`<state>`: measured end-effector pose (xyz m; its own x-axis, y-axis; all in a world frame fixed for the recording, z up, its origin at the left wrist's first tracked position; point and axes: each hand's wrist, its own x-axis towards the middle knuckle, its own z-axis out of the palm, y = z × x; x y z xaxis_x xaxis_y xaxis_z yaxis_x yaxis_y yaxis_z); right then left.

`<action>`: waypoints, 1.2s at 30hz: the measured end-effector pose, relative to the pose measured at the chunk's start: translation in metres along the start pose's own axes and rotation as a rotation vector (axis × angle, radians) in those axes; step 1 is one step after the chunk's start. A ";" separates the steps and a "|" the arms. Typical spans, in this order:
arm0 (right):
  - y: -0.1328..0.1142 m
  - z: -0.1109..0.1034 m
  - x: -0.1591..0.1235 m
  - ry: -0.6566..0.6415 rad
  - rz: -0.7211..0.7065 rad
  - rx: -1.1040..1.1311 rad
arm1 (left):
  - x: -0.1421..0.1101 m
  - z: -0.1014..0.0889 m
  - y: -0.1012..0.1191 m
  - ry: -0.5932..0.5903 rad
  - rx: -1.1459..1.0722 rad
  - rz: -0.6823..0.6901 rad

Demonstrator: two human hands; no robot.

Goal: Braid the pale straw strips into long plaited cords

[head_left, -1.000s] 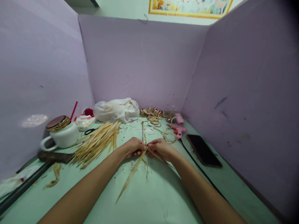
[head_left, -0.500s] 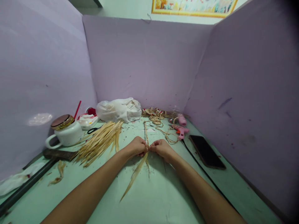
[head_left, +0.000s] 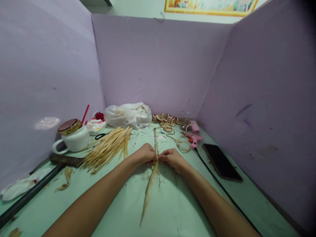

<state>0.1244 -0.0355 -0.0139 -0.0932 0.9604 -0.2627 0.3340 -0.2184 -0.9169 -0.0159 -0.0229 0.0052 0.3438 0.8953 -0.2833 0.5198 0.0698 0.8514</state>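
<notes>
A thin braid of dried straw-like strips [head_left: 156, 140] runs away from me along the table, its near end between my two hands. My left hand [head_left: 148, 154] is closed, pinching the braid's near end from the left. From the right, my right hand [head_left: 171, 158] pinches the same spot, thumb and forefinger pressed together. A long loose pale strip [head_left: 149, 196] hangs from the pinch toward me, with a thinner strand beside it. To the left of my hands lies a bundle of dried strips [head_left: 108, 149]. The exact crossing of the strips is hidden by my fingertips.
On the left stand a white mug [head_left: 76, 140] with a lidded jar on it and a dark-handled hammer-like tool [head_left: 65, 160]. Scissors [head_left: 100, 135] and a white plastic bag [head_left: 128, 114] are behind. A pink glue gun [head_left: 194, 140], its cord and a phone [head_left: 222, 163] lie right.
The loose strip has swung from lower left to nearly straight down. A strip that stuck out under my right hand a second ago no longer shows there. The whole view has shifted slightly.
</notes>
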 end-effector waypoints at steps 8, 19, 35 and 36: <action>-0.001 -0.001 -0.002 -0.028 0.027 0.115 | -0.007 -0.002 0.005 0.032 0.249 -0.038; 0.000 -0.003 0.000 -0.115 0.083 0.293 | -0.036 0.027 0.022 0.165 0.669 0.126; -0.006 -0.009 -0.002 -0.239 0.064 0.431 | -0.042 -0.041 0.030 -0.507 -0.035 0.030; -0.006 -0.008 -0.001 -0.246 0.065 0.425 | -0.035 -0.039 0.026 -0.305 -0.128 0.020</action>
<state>0.1305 -0.0341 -0.0057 -0.3207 0.8842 -0.3395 -0.0606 -0.3769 -0.9243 -0.0447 -0.0350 0.0545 0.5812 0.7257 -0.3682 0.4148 0.1250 0.9013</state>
